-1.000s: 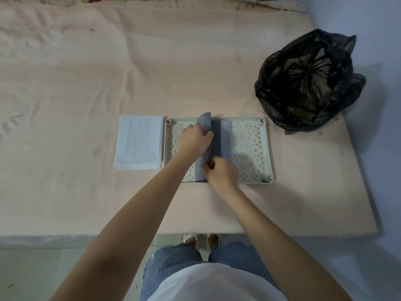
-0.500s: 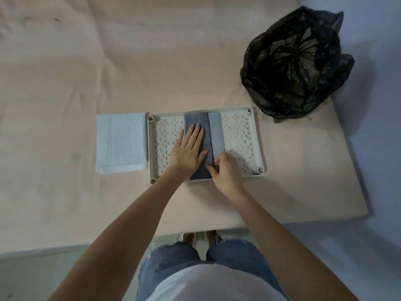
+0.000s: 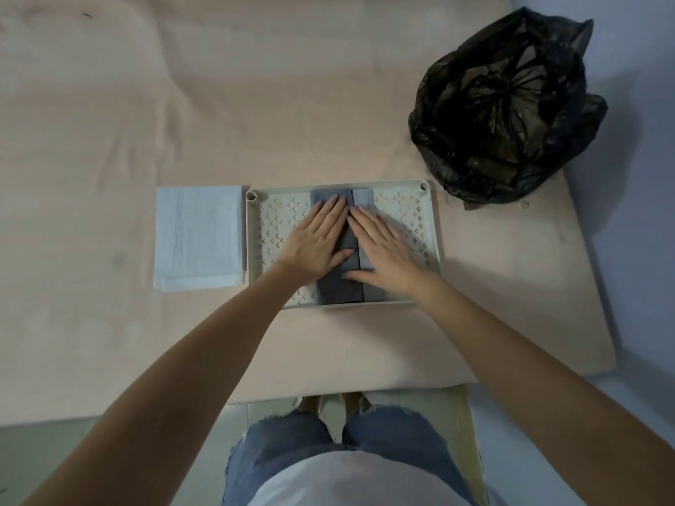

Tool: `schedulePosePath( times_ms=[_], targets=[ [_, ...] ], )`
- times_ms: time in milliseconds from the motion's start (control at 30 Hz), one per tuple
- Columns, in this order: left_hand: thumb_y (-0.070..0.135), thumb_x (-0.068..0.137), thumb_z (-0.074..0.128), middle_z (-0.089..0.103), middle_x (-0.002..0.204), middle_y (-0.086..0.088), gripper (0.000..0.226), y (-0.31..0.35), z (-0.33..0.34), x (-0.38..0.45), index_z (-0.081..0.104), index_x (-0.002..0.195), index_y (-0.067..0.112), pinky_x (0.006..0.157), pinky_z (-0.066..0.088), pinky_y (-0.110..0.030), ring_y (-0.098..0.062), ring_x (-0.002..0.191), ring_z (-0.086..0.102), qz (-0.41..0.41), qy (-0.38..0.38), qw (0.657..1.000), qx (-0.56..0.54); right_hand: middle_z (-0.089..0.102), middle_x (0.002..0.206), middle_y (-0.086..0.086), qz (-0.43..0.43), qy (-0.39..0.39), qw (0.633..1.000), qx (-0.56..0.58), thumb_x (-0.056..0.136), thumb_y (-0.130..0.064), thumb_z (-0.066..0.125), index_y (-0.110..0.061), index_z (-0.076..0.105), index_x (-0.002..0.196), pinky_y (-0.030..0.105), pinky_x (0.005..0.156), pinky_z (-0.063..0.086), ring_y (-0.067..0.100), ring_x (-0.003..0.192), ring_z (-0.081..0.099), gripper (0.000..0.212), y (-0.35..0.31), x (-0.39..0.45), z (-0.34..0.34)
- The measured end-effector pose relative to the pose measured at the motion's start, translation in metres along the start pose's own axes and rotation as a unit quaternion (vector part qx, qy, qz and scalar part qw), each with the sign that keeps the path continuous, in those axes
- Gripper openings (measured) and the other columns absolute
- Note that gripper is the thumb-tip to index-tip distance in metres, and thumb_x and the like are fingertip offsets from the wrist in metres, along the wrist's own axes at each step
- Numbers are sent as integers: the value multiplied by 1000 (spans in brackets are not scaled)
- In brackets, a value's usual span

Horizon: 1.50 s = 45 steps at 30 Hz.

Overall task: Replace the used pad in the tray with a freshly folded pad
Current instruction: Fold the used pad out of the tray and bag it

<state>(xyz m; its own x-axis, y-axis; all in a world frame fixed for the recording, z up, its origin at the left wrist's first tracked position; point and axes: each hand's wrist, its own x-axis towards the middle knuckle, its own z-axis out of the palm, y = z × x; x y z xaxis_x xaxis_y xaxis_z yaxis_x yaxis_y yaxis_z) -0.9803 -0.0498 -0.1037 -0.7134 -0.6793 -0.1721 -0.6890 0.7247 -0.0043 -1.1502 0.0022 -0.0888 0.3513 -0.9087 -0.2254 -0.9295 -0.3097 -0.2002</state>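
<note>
A cream perforated tray (image 3: 401, 206) lies on the pink-covered surface. A grey pad (image 3: 338, 290), folded into a narrow strip, runs front to back down the tray's middle. My left hand (image 3: 316, 239) lies flat on the strip's left flap, fingers spread. My right hand (image 3: 383, 244) lies flat on the right flap, palm down. Both hands press on the pad without gripping it. A light blue folded pad (image 3: 199, 237) rests on the surface just left of the tray.
A black plastic bag (image 3: 507, 107), open at the top, stands behind and right of the tray near the surface's right edge. The pink cover (image 3: 146, 104) stretches far to the left and back. My legs and feet show below the front edge.
My left hand folded the raised left flap down and flattened it. My right hand went from pinching the pad's near end to lying flat on the right flap.
</note>
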Motion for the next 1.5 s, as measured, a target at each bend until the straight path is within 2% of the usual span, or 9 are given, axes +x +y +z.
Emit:
schedulePosePath(
  times_ms=[67, 200, 533, 667, 833, 1033, 1200, 1333, 1500],
  targets=[
    [58, 95, 13, 1, 158, -14, 79, -5, 3, 3, 0, 149, 1, 120, -2, -37, -25, 146, -2, 6, -6, 1000, 4, -7, 159, 10, -8, -39, 997, -64, 78, -76, 39, -3, -3, 149, 36, 119, -7, 22, 147, -7, 109, 9, 6, 1],
    [59, 96, 19, 1, 158, -13, 80, -8, 8, 6, 2, 149, 2, 120, -2, -36, -24, 146, -1, 13, -6, 1000, 0, -10, 158, 12, -2, -74, 991, -111, 70, -84, 19, -2, -6, 148, 43, 119, -5, 23, 146, -12, 116, 16, 12, 6],
    [63, 93, 19, 1, 158, -12, 84, -8, 2, 8, 2, 150, 4, 119, -6, -34, -23, 147, -2, 5, -22, 999, -24, -9, 159, 8, 2, -71, 996, -49, 72, -82, 36, -7, -4, 150, 46, 119, -4, 19, 146, -11, 115, 19, 15, 11],
    [75, 80, 11, -1, 157, -16, 102, -8, -2, -13, 2, 149, 0, 120, -3, -39, -27, 146, -3, -31, -33, 999, -15, -8, 159, 9, -5, -62, 996, -70, 71, -82, 36, -6, -1, 150, 42, 119, -3, 20, 147, -6, 116, 20, 15, 5],
    [85, 70, 23, -11, 157, -16, 120, -1, -2, -28, -8, 147, 0, 119, -5, -39, -27, 145, -11, -39, -81, 996, -24, -7, 159, 12, -48, -47, 994, -91, 69, -82, 43, -5, -1, 150, 45, 119, -4, 24, 146, -10, 120, 19, 18, -2],
    [86, 69, 23, -15, 156, -17, 122, 5, -2, -22, -15, 145, -2, 119, -6, -41, -28, 145, -14, -49, -101, 994, 12, -13, 158, 11, -61, -96, 985, -130, 52, -97, 25, -8, -8, 150, 52, 117, -7, 22, 145, -16, 137, 28, 40, -2],
    [86, 71, 18, -17, 156, -11, 117, 2, -2, -25, -17, 146, 4, 119, -3, -43, -24, 145, -15, -50, -98, 994, 10, -19, 157, 7, -58, -97, 985, -133, 56, -96, 17, -11, -16, 147, 52, 116, -9, 19, 144, -19, 129, 31, 41, 3],
    [81, 78, 18, -15, 157, -11, 108, -2, -3, -28, -14, 147, 6, 119, -4, -41, -23, 145, -14, -39, -93, 995, 3, -15, 158, 8, -68, -88, 978, -178, 70, -84, 3, -11, -14, 148, 49, 117, -9, 20, 145, -15, 108, 33, 37, -6],
    [71, 86, 10, -8, 158, -12, 94, 0, -8, -38, -6, 149, 3, 119, -5, -41, -24, 146, -9, -13, -60, 998, 2, -17, 156, 8, -138, -80, 975, -152, 87, -68, 1, -12, -12, 147, 42, 116, -13, 21, 144, -17, 84, 23, 13, -9]
  ],
)
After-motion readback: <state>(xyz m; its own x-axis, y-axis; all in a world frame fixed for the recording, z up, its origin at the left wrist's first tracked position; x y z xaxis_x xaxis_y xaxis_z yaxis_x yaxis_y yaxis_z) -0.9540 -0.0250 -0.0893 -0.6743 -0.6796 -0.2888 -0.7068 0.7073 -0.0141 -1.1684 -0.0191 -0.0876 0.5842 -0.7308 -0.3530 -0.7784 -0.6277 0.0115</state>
